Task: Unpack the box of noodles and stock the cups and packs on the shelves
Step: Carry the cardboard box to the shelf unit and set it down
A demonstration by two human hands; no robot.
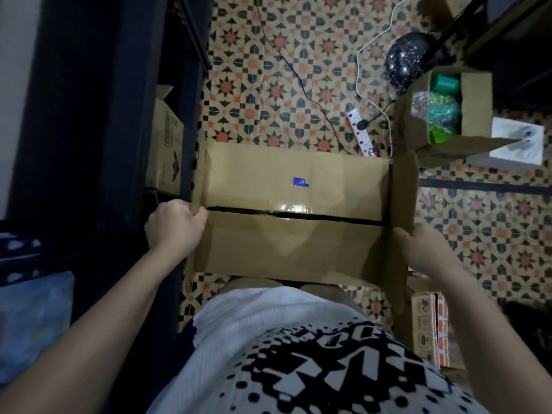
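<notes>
My left hand (174, 227) has its fingers (199, 217) curled around the upright side flap at the left end of the box (292, 222), right where the slit between the two long flaps begins. My right hand (424, 249) is pressed to the right side flap, fingers hidden behind the cardboard — I cannot tell whether they grip. The box stands on the tiled floor (283, 70) just in front of me, long flaps nearly closed, something shiny showing through the gap. The dark shelves (98, 115) rise at my left. I am at the opening step — next, I would fold the long flaps back to reach the noodles.
</notes>
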